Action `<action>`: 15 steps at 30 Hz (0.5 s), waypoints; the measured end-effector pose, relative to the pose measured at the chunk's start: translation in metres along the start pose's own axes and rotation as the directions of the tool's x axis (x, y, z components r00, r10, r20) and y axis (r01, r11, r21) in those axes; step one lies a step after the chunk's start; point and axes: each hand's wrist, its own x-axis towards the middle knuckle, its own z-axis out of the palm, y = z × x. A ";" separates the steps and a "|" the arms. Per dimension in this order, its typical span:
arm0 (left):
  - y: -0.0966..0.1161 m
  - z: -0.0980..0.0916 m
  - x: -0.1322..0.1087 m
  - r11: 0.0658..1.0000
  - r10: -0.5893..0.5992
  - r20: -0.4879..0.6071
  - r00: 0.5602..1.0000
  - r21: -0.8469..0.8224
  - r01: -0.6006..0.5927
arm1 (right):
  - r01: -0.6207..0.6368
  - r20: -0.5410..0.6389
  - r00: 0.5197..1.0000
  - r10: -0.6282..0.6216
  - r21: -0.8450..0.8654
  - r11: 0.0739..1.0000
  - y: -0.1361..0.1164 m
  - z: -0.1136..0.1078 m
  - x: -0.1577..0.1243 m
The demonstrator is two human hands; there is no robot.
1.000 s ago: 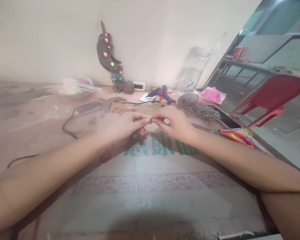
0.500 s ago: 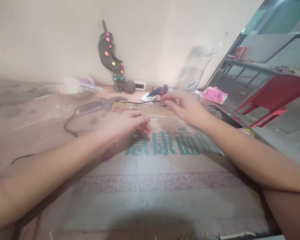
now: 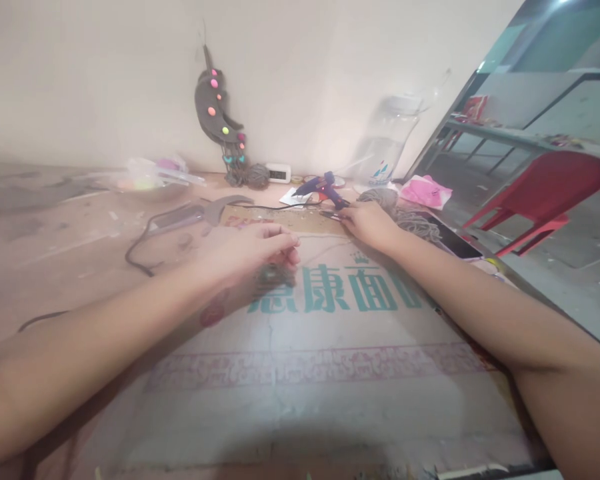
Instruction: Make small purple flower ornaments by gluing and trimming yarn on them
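Observation:
My left hand (image 3: 265, 243) hovers low over a flattened carton (image 3: 300, 340) with green lettering. Its fingers are curled together, and whatever they pinch is hidden or too small to name. At the carton's far edge, my right hand (image 3: 373, 223) has its fingers closed round the near end of dark, pointed scissors (image 3: 331, 215), whose tips point left. Just beyond it a blue glue gun (image 3: 321, 187) rests by a white paper piece. Grey yarn (image 3: 377, 198) lies behind my right hand, partly covered.
A clear water bottle (image 3: 390, 143) stands by the wall, with a pink packet (image 3: 427, 192) beside it. A dark phone (image 3: 453, 237) lies at the right edge. A decorated crescent (image 3: 213, 107) hangs on the wall. A black cord (image 3: 137, 260) runs across the left side. A red chair (image 3: 555, 193) stands beyond.
My right hand has moved slightly nearer, away from the glue gun, uncovering its handle; the scissors now show at its fingertips. My left hand has hardly moved.

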 end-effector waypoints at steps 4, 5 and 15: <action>0.002 0.001 0.000 1.000 -0.010 -0.018 1.000 0.001 0.010 | -0.024 -0.033 0.999 0.024 -0.012 1.000 -0.001 0.003 0.001; 0.003 0.001 0.000 1.000 -0.014 -0.018 1.000 -0.003 0.014 | -0.039 -0.047 0.998 0.039 -0.008 0.999 -0.001 0.004 0.002; 0.003 -0.002 0.005 0.996 -0.044 -0.041 0.998 -0.075 0.041 | 0.118 -0.510 0.811 0.287 0.624 0.773 -0.037 -0.068 -0.012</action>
